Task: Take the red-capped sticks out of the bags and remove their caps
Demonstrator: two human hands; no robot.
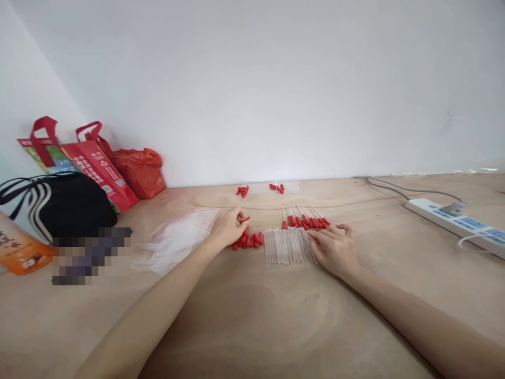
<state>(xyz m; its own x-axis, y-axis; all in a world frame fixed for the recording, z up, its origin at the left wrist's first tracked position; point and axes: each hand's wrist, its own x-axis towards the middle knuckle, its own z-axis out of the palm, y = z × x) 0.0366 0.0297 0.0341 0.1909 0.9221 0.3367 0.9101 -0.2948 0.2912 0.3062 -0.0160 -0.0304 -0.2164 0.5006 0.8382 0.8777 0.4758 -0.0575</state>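
My left hand (229,229) pinches a red rubber bulb (245,219) just above a small heap of loose red rubber bulbs (248,241). Right of that heap lies a row of clear glass dropper tubes (286,247), side by side on the wooden table. At the row's right end, the fingertips of my right hand (335,247) are closed at a tube, partly hidden by the fingers. Behind the row rest several droppers with red bulbs fitted (307,221), their thin clear tips pointing away from me.
Clear plastic bags (173,239) lie left of my left hand. Small bags with red bulbs (276,187) sit near the wall. A power strip (453,218) with cables is at right. Shopping bags (100,171), a black drawstring bag (79,202) and an orange packet (23,250) stand at left.
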